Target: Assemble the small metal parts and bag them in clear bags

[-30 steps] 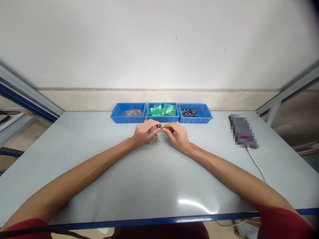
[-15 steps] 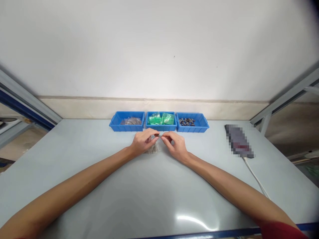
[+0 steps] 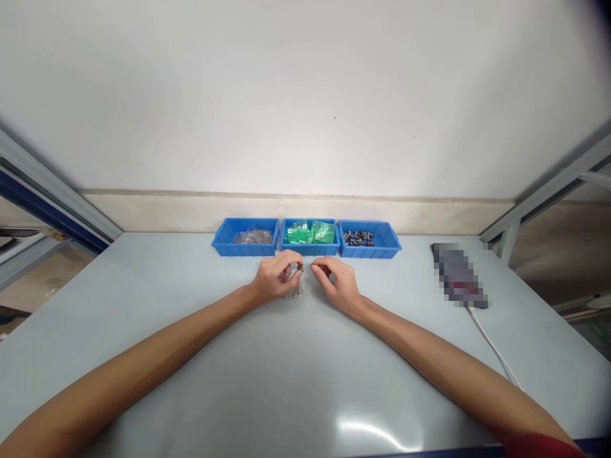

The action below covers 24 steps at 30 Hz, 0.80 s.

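Workbench top (image 3: 305, 381), metal fitting (image 3: 300, 268) pointing right

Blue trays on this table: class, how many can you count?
3, in a row along the far edge: the left tray holds clear bags, the middle tray green bags, and the right tray small metal parts.

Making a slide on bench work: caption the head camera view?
Left hand pinches a small metal part above a clear plastic bag, right hand close by, three blue bins behind.
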{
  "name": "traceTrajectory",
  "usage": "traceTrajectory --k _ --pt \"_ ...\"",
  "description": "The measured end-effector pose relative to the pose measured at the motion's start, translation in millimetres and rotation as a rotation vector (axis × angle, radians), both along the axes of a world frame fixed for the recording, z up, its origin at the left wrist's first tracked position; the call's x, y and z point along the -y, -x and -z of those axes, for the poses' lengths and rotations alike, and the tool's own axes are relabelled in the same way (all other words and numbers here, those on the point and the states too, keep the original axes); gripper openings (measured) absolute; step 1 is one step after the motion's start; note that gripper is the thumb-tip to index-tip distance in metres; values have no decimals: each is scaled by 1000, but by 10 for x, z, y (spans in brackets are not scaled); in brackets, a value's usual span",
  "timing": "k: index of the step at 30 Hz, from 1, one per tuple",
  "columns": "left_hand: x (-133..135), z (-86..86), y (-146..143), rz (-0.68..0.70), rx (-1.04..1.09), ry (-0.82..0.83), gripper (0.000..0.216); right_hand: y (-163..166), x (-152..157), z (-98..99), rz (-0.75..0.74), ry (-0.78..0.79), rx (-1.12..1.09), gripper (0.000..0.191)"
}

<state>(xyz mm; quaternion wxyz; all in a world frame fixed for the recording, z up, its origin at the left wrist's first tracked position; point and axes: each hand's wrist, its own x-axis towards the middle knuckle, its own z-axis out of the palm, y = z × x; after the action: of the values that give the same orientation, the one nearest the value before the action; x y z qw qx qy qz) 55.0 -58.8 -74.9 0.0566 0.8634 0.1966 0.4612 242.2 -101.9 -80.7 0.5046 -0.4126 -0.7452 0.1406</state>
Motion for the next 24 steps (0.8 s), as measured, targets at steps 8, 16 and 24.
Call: traceTrajectory --k 8,16,24 --pt "-2 -22 9 15 -4 41 13 0 7 -11 5 -2 2 16" --pt "-4 -39 8 -29 -54 42 25 -6 7 -9 -10 18 5 17" --pt "-22 -6 -10 -92 -16 9 12 -4 13 -12 0 21 9 18"
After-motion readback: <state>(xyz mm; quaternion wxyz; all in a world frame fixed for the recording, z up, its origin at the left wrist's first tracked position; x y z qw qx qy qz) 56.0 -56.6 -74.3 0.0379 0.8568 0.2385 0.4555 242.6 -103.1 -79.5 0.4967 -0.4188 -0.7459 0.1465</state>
